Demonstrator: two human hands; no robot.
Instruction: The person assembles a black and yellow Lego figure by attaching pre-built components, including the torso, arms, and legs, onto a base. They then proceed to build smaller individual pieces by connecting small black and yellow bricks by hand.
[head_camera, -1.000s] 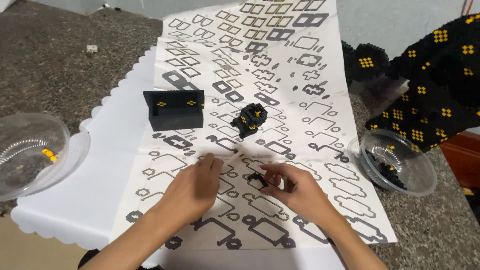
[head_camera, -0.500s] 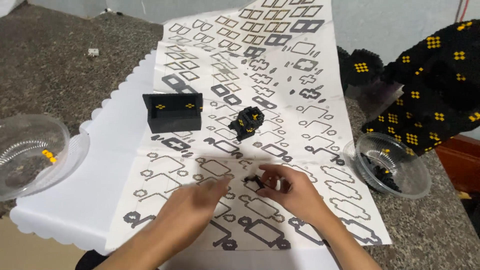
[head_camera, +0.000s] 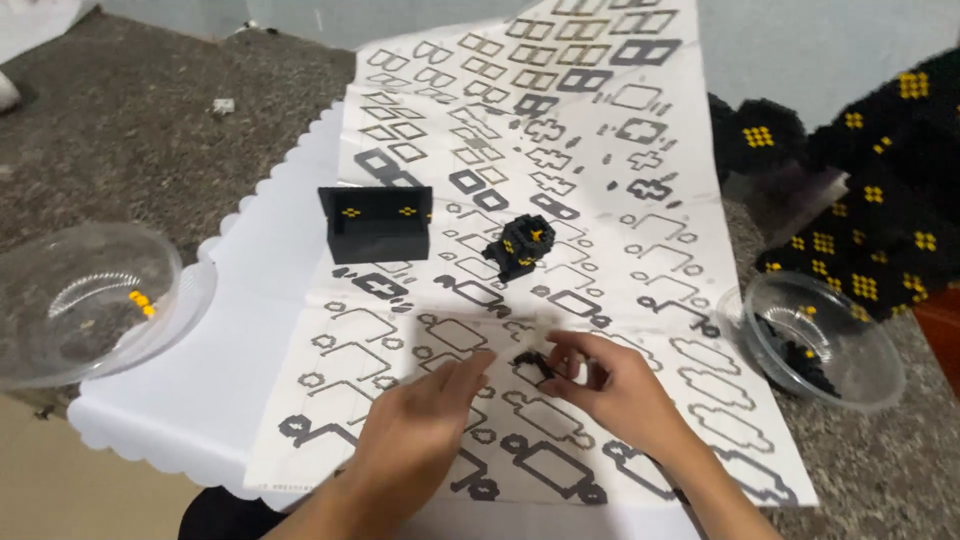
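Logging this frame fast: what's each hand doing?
Left hand: open, empty, fingers flat over the sheet.
Right hand: fingers pinching small black pieces.

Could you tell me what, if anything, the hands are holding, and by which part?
The right hand pinches a small black brick piece at its right end between fingertips. The left hand holds nothing.

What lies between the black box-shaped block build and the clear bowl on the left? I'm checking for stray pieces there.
In the head view, only bare white table cover lies between the black box-shaped build and the left clear bowl.
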